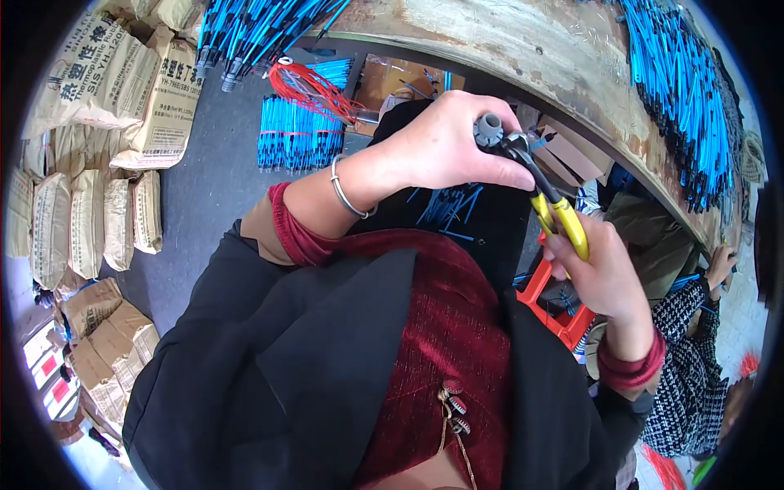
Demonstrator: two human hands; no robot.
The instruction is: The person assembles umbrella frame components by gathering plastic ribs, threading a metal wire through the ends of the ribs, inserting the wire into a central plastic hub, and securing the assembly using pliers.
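Note:
My left hand (pixel 453 143) grips a grey round plastic fitting (pixel 489 129) with a hollow tubular end that points up. In my right hand (pixel 603 265) are pliers (pixel 569 224) with yellow and black handles. The dark jaws of the pliers sit right against the fitting, just beyond my left fingertips. Exactly what lies between the jaws is too small to make out. Below my hands, several thin blue pieces (pixel 447 208) are strewn over the dark cloth on my lap.
A worn wooden table (pixel 523 37) carries blue rods with black ends (pixel 682 106); more blue rods (pixel 253 33) and red strands (pixel 310 90) lie at upper left. Paper sacks (pixel 90 73) line the left. A red plastic frame (pixel 555 306) and another person's hand (pixel 720 265) are right.

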